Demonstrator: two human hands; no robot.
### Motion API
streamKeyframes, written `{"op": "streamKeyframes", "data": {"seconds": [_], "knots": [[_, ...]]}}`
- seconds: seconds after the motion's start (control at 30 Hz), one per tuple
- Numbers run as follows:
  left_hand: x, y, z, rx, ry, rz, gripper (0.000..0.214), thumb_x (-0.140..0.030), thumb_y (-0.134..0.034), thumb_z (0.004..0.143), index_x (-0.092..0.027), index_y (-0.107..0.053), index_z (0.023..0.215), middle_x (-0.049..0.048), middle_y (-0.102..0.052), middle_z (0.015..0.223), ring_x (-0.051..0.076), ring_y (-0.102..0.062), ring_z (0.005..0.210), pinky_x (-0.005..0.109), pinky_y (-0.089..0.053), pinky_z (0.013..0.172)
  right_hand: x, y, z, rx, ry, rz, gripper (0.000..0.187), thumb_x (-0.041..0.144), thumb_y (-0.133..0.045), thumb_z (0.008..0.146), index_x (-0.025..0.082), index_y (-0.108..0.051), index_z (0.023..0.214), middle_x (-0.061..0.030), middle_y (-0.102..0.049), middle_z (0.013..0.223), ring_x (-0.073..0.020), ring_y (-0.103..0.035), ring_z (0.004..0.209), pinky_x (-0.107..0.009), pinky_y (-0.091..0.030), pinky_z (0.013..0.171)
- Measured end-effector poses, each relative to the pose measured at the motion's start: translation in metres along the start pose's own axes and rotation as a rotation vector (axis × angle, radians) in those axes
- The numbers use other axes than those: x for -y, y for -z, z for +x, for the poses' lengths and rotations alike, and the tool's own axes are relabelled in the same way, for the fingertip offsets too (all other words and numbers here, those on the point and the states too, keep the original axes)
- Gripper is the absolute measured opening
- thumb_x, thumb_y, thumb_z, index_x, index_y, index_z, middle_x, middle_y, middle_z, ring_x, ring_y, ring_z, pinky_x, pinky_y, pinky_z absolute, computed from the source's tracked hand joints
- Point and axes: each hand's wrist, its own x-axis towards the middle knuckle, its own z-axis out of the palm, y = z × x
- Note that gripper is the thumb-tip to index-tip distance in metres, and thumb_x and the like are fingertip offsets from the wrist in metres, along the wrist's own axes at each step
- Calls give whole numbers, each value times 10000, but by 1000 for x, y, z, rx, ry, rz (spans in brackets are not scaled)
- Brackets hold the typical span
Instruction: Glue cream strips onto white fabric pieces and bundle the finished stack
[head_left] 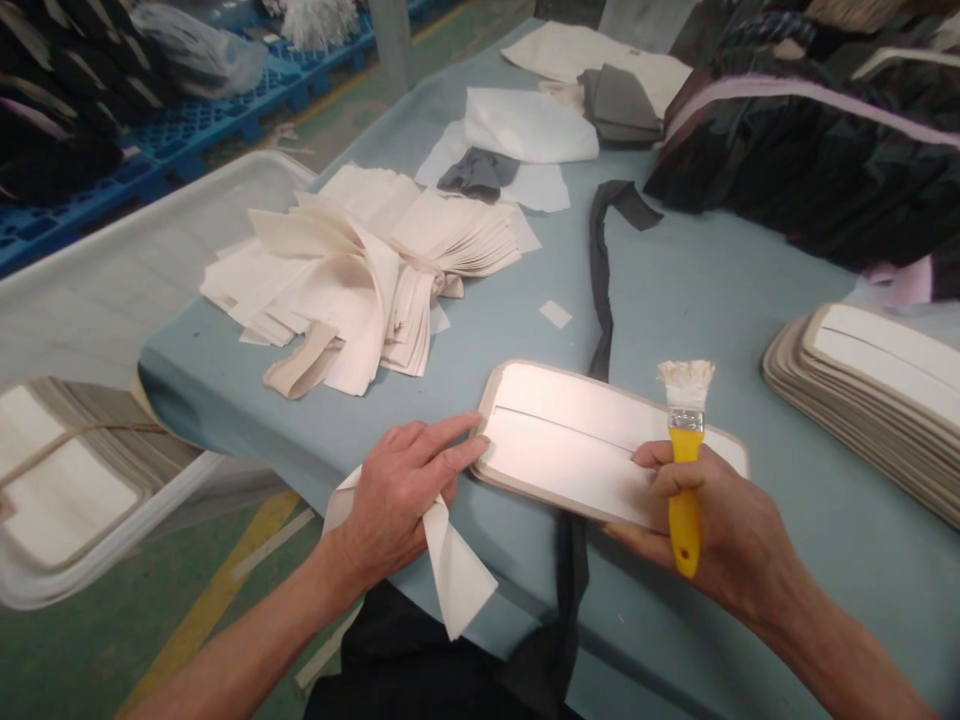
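A small stack of rounded white panels with beige edges (555,420) lies on the table in front of me. My left hand (401,490) has a folded cream cloth piece (457,580) tucked in its curled fingers, while its index finger and thumb touch the left end of the panels. Between the fingers of my right hand (712,520) is a paintbrush (686,470) with a yellow handle, its pale bristles pointing up. That same hand also grips the near right edge of the panels. Under the panels runs a black fabric strip (600,270).
Loosely bundled cream cloth pieces (360,260) lie at the table's left. A taller stack of similar panels (870,390) stands at right, before a dark fabric pile (810,160). A white bin (172,220) beside the table holds tied panels (75,470). White sheets (525,125) lie farther back.
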Motion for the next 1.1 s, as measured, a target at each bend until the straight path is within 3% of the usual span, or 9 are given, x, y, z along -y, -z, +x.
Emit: {"op": "streamKeyframes", "data": {"seconds": [0.17,0.37,0.67,0.77,0.87,0.93,1.1], "knots": [[-1,1,1,56,-43,61,412,-56,-530,943,-202,-640,1312,91,-691,1457,246,-634,957,413,-446,794,-3,-7,1,8,51,5,347,580,-636,1006,275,-472,987,-54,-729,1042,-217,-688,783,-333,-481,617],[2,3,4,103,-66,59,378,-104,-533,972,-211,-651,1315,65,-710,1436,250,-626,966,414,-437,801,-5,-9,3,12,80,17,372,606,-647,1006,273,-481,1019,-61,-738,1043,-223,-677,795,-345,-502,664],[15,-4,1,62,-101,45,399,-133,-531,1001,-257,-636,1366,26,-689,1468,247,-612,980,401,-439,826,1,0,-2,-93,102,47,294,548,-594,1061,261,-527,1061,-84,-751,1082,-211,-710,884,-344,-552,757],[15,-5,0,70,-88,49,400,-144,-527,1013,-268,-625,1380,23,-682,1477,253,-611,1010,405,-437,844,6,1,-5,-126,89,146,247,512,-562,1078,266,-545,1074,-57,-748,997,-201,-698,801,-333,-546,708],[12,-4,2,67,-80,48,376,-125,-524,1013,-251,-627,1352,39,-695,1456,246,-613,1003,401,-436,837,16,-2,-10,-198,-20,260,151,417,-543,1067,270,-578,1076,-22,-723,885,-179,-649,675,-309,-519,625],[10,-3,4,69,-83,56,357,-116,-526,1010,-237,-632,1328,45,-704,1440,240,-610,993,394,-433,828,25,-6,-13,-265,-169,338,109,351,-532,1049,272,-604,1069,-2,-709,841,-163,-629,633,-291,-515,603],[6,0,7,80,-84,72,341,-103,-542,996,-219,-645,1300,56,-720,1415,236,-620,976,391,-428,814,45,-13,-14,-390,-476,590,168,323,-574,1046,280,-590,1207,8,-726,869,-148,-630,655,-250,-532,586]]}}
